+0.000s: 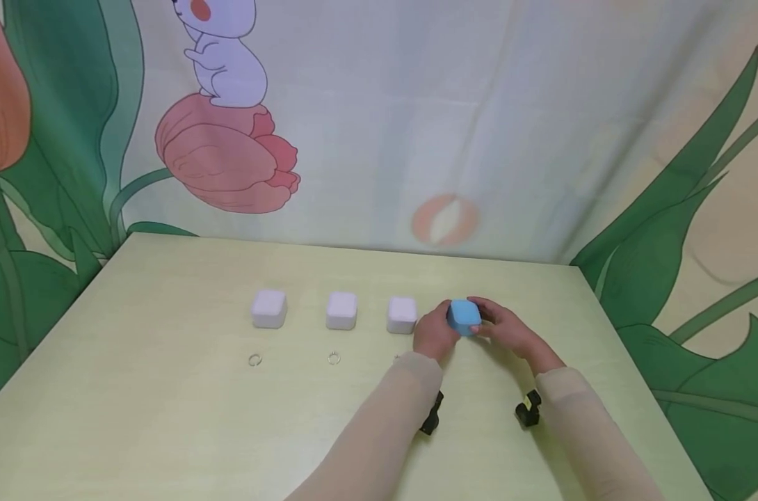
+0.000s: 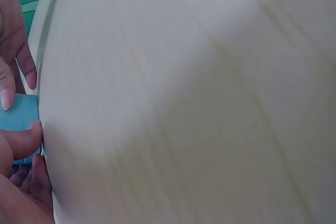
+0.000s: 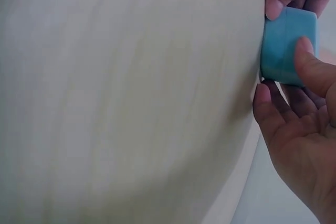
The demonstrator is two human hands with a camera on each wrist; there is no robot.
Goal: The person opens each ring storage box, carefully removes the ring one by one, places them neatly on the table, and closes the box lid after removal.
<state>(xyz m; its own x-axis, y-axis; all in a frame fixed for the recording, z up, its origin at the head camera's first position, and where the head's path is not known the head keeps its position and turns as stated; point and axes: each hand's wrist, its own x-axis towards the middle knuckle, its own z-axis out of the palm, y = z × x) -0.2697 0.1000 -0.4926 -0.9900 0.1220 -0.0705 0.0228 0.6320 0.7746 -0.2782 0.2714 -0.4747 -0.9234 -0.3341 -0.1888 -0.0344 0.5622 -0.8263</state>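
Observation:
A small blue ring box (image 1: 464, 315) with rounded edges sits at the right end of a row on the table, between both hands. My left hand (image 1: 434, 334) grips it from the left, its thumb on the near side. From the right, my right hand (image 1: 509, 331) holds the same box, with the thumb pressed on its face in the right wrist view. A thin seam runs round the blue ring box (image 3: 285, 45) there, and it looks closed. The far side of the box and some fingertips are hidden.
Three pale lilac boxes stand left of the hands: one far left (image 1: 269, 309), one mid-row (image 1: 341, 310), one beside my left hand (image 1: 402, 314). Before them lie a left ring (image 1: 255, 360), a middle ring (image 1: 334, 358) and another partly hidden by my sleeve. A printed curtain (image 1: 379, 139) hangs behind.

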